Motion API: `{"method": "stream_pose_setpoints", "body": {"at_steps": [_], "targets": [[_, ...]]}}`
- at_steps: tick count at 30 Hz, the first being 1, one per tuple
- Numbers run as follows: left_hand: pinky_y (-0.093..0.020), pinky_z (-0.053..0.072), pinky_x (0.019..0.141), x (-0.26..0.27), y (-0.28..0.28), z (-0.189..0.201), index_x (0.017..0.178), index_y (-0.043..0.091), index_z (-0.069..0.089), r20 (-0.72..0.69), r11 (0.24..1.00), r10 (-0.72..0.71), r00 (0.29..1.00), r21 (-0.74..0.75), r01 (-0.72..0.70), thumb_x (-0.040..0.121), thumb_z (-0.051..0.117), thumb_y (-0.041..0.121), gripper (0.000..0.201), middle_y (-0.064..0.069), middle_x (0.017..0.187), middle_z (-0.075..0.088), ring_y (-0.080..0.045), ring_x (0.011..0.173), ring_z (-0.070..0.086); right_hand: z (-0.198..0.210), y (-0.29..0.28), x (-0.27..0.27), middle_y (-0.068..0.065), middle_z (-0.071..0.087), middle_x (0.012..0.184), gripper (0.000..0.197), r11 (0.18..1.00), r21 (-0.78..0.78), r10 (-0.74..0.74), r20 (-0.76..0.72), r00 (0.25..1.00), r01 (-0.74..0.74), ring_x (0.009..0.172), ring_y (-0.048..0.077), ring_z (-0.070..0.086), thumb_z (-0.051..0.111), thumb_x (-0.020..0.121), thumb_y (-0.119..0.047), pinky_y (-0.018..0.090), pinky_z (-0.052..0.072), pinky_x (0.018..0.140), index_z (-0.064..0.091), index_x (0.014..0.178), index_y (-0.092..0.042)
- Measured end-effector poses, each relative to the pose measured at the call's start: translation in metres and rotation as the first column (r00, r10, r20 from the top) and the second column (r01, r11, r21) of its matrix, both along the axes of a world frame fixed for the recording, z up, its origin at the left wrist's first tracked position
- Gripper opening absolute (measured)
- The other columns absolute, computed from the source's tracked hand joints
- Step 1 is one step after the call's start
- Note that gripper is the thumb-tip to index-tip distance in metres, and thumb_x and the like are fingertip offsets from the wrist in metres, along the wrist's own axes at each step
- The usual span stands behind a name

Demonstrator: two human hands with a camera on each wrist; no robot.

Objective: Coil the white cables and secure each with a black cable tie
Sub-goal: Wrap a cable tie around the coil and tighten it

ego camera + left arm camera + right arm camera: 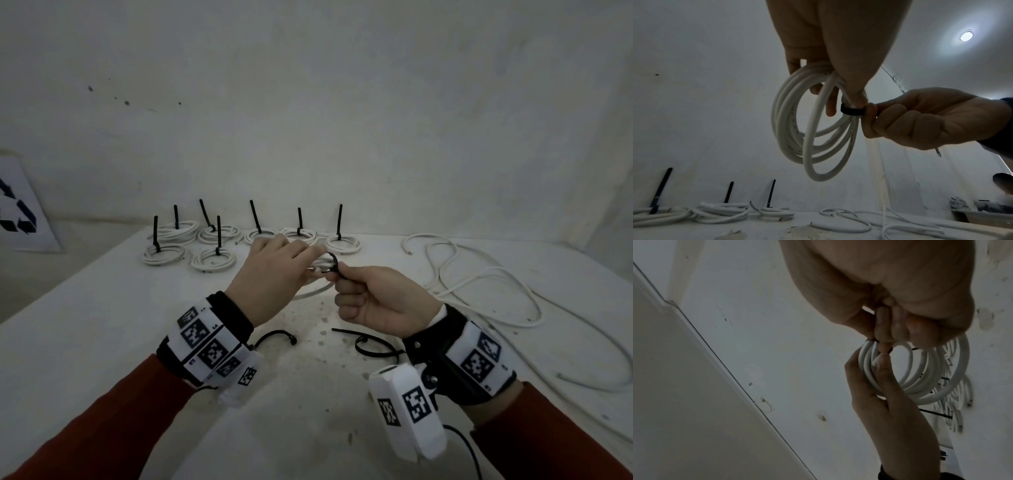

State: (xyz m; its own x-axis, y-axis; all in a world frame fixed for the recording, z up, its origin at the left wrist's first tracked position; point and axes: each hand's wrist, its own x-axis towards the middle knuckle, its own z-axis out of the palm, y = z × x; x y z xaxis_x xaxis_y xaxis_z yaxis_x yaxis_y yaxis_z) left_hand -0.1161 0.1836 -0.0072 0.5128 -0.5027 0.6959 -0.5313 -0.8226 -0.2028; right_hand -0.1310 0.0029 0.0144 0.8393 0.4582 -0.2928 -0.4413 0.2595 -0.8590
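step: cinching tie | left hand (830, 53) grips coiled white cable (809, 129) above surface (102, 342) | right hand (925, 120) pinches black cable tie (851, 111) around coil | advice: pull tail straight, keep loops bunched

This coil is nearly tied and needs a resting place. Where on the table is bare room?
The table's near-left part, in front of the finished coils, is bare. The back edge is crowded with them; loose cable sprawls on the right; spare ties lie between the wrists.
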Motion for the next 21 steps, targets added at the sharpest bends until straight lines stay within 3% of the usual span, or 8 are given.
{"method": "stream_pose_setpoints", "body": {"at_steps": [2,5,8,10,12,16,19,21], "targets": [[-0.043,0.044,0.083,0.0,0.0,-0.003,0.114,0.028,0.045,0.061,0.998,0.066,0.996,0.004,-0.066,0.087,0.038,0.041,0.031,0.007,0.08,0.068,-0.023,0.075,0.061,-0.001,0.003,0.0,-0.007,0.021,0.044,0.032,0.998,0.035,-0.048,0.01,0.999,0.048,0.037,0.007,0.02,0.04,0.102,-0.022,0.018,0.022,0.038,0.053,0.078,-0.006],[-0.051,0.031,0.099,0.001,0.001,-0.005,0.113,0.028,0.05,0.135,0.995,0.091,0.987,0.016,-0.094,0.089,0.041,0.041,0.029,0.009,0.075,0.066,-0.022,0.081,0.062,-0.003,0.004,0.0,-0.006,0.019,0.043,0.031,0.994,0.058,-0.1,0.034,0.994,0.098,0.036,0.008,0.018,0.043,0.101,-0.022,0.019,0.019,0.038,0.053,0.077,-0.005],[-0.046,0.019,0.098,0.001,0.002,-0.001,0.11,0.029,0.058,0.213,0.992,0.106,0.971,0.042,-0.118,0.089,0.046,0.035,0.025,0.014,0.08,0.068,-0.019,0.092,0.06,-0.004,0.0,0.002,-0.007,0.027,0.043,0.029,0.999,-0.016,-0.041,0.065,0.997,0.043,0.039,0.008,0.026,0.042,0.1,-0.026,0.021,0.024,0.047,0.056,0.08,-0.009],[-0.044,0.016,0.096,0.001,0.004,0.0,0.109,0.031,0.059,0.253,0.992,0.087,0.964,0.064,-0.106,0.091,0.046,0.035,0.023,0.016,0.084,0.068,-0.016,0.099,0.053,-0.003,-0.005,0.004,-0.007,0.048,0.049,0.028,0.994,-0.103,0.034,0.07,0.997,-0.026,0.052,0.01,0.048,0.04,0.1,-0.026,0.024,0.031,0.058,0.058,0.084,-0.013],[-0.044,0.012,0.096,0.002,0.006,-0.002,0.107,0.03,0.061,0.286,0.99,0.071,0.956,0.099,-0.103,0.095,0.044,0.036,0.022,0.017,0.085,0.068,-0.014,0.102,0.048,-0.002,-0.008,0.005,-0.003,0.058,0.06,0.028,0.994,-0.086,0.074,0.031,0.997,-0.071,0.062,0.013,0.054,0.038,0.1,-0.022,0.026,0.037,0.066,0.06,0.088,-0.01],[-0.042,0.009,0.1,0.001,0.0,-0.007,0.094,0.019,0.067,0.298,0.952,0.21,0.931,0.156,-0.264,0.102,0.026,0.037,0.045,0.012,0.067,0.064,-0.015,0.103,0.051,-0.007,-0.004,0.008,-0.006,0.028,0.045,0.028,0.998,-0.04,0.051,-0.027,0.998,-0.052,0.044,0.008,0.026,0.035,0.101,-0.019,0.02,0.029,0.049,0.055,0.086,-0.006],[-0.042,0.016,0.097,0.0,-0.004,-0.01,0.071,0.019,0.057,0.327,0.933,0.229,0.917,0.194,-0.303,0.092,0.039,0.024,0.028,0.01,0.053,0.054,-0.017,0.089,0.062,-0.012,0.0,0.01,-0.008,0.022,0.041,0.031,0.997,-0.083,0.009,0.006,1.0,-0.008,0.039,0.007,0.02,0.033,0.103,-0.019,0.019,0.022,0.044,0.053,0.083,-0.005],[-0.041,0.02,0.092,0.001,-0.006,-0.01,0.068,0.02,0.051,0.321,0.937,0.199,0.926,0.215,-0.276,0.085,0.041,0.018,0.02,0.009,0.051,0.05,-0.019,0.082,0.061,-0.015,0.002,0.011,-0.007,0.021,0.041,0.033,0.996,-0.09,-0.011,0.018,1.0,0.013,0.038,0.007,0.018,0.033,0.103,-0.018,0.019,0.02,0.043,0.054,0.082,-0.004]]}}
